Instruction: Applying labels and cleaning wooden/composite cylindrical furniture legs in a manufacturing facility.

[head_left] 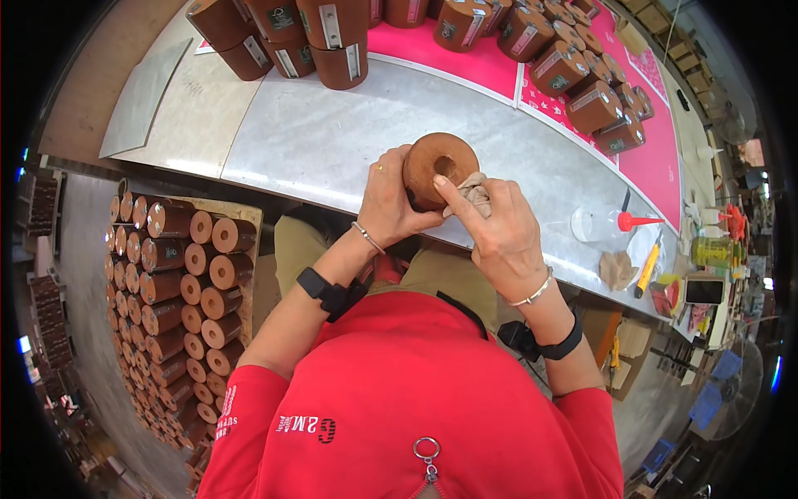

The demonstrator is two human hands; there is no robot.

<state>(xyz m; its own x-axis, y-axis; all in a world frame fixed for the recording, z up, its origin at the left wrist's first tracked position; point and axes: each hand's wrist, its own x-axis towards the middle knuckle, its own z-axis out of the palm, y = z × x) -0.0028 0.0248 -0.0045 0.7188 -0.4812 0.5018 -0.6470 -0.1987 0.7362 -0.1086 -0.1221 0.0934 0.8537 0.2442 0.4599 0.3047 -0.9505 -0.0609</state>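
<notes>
A brown wooden cylinder (432, 154) with a round hole in its end face is held up at the near edge of the metal-topped table. My left hand (391, 200) is wrapped round its left side. A crumpled beige cloth (475, 196) is gripped in my right hand (504, 229), with the thumb against the end face beside the hole. The underside of the cylinder is hidden from me.
Several similar cylinders (342, 66) stand at the back left, and more (592, 104) lie on a pink sheet (499, 58). To the right are a squeeze bottle (600, 223) with a red nozzle and a yellow cutter knife (647, 270). Stacked cylinders (220, 303) fill a pallet at left.
</notes>
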